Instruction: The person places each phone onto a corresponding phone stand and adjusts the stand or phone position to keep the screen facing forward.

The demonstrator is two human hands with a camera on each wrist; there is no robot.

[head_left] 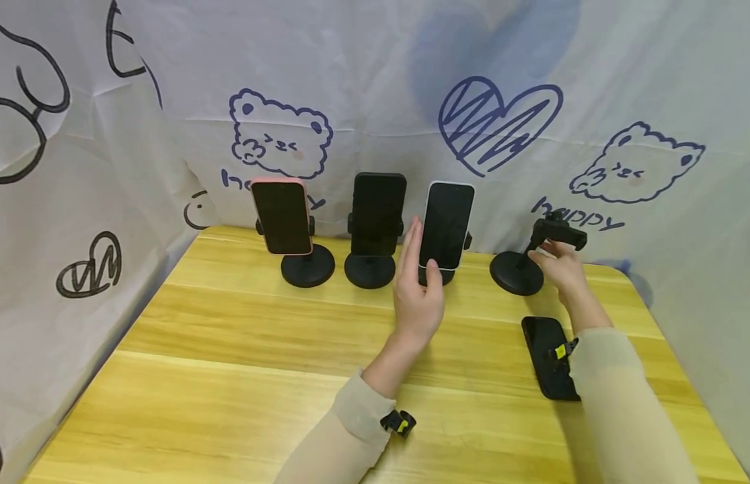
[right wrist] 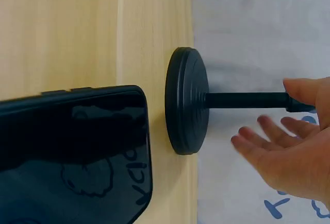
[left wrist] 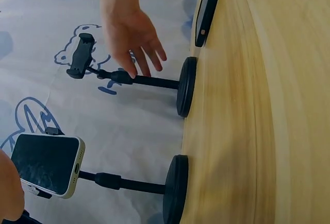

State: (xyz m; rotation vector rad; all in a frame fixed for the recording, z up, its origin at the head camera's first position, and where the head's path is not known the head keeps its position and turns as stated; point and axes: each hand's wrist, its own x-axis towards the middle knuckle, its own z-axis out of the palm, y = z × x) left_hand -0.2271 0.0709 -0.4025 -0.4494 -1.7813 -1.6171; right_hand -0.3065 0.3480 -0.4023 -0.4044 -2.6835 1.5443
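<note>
A white-framed phone [head_left: 446, 225] stands upright in the clamp of a black phone stand [left wrist: 136, 184]. My left hand [head_left: 418, 296] is at its left side, fingers straight along the edge and thumb by the lower edge; whether they touch it cannot be told. Farther right is a phone stand with no phone in its clamp [head_left: 559, 232], its round base [right wrist: 185, 100] on the table. My right hand [head_left: 562, 269] is at this stand's pole [right wrist: 247, 100], with the thumb against the collar and the other fingers loosely spread. A black phone [head_left: 547, 356] lies flat nearer, partly under the right forearm.
To the left, a pink-framed phone [head_left: 282, 218] and a black phone [head_left: 378, 215] sit upright in two similar stands. The wooden table [head_left: 229, 376] ends at the back against a white cloth [head_left: 375, 81] with drawings on it.
</note>
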